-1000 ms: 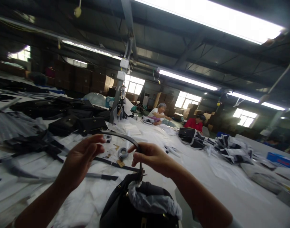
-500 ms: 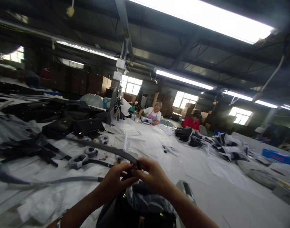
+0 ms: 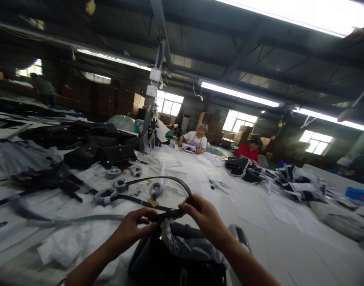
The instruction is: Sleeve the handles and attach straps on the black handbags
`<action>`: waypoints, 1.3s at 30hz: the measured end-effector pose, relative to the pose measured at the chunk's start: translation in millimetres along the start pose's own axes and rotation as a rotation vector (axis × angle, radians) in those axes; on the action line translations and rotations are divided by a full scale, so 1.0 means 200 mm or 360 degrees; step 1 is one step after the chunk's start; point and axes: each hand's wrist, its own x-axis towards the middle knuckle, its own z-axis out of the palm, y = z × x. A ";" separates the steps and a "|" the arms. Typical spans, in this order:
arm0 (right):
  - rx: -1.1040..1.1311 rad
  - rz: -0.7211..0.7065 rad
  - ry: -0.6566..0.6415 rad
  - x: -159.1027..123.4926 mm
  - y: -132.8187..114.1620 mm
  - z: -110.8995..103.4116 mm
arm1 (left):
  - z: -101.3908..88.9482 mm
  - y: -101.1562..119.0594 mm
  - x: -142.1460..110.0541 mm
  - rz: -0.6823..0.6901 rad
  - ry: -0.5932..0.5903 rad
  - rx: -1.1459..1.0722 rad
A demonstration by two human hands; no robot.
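A black handbag (image 3: 158, 262) stands in front of me at the bottom of the view, its front bearing a gold-coloured fitting. Crumpled clear plastic (image 3: 184, 244) wraps a part across its top. From my right hand (image 3: 207, 222), a long dark strap (image 3: 170, 178) arches up and away to the left over the table. Thumb and fingers of that hand are closed on the strap, just above the bag's top. My left hand (image 3: 136, 228) pinches the left end of a black band at the bag's top edge; whether the band belongs to bag or strap is unclear.
Coiled, wrapped straps (image 3: 106, 196) and a brown tag (image 3: 153, 202) lie beyond my hands. Black bags (image 3: 116, 155) pile up at left. A grey device (image 3: 240, 234) sits right of the bag. Two people (image 3: 195, 141) work across the white table (image 3: 277, 254).
My left hand has come down from the raised strap to the bag's top edge. My right hand stays at the strap near the bag, and the strap's arch has shifted.
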 end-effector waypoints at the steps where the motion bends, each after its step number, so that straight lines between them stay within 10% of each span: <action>1: 0.0094 0.0034 0.0012 0.00 0.00 -0.01 | 0.00 -0.02 -0.01 -0.0004 -0.0012 -0.0054; 9: 0.0927 -0.0215 0.0328 0.18 -0.28 -0.23 | 0.07 -0.03 -0.02 0.0032 -0.0009 -0.0103; 17: 0.0502 -0.0509 0.0411 0.19 -0.65 -0.32 | 0.09 -0.05 -0.04 -0.0033 0.0035 -0.0219; 22: -0.0642 0.0271 -0.0479 0.06 -0.46 -0.07 | 0.12 -0.05 -0.05 0.0020 0.0056 -0.0305; 29: -0.1150 0.0445 -0.0519 0.02 -0.09 0.12 | 0.15 -0.05 -0.08 0.0033 0.0171 -0.0297; 39: -0.1187 0.0586 -0.0829 0.14 -0.12 0.13 | 0.16 -0.03 -0.12 0.0131 0.0194 -0.0111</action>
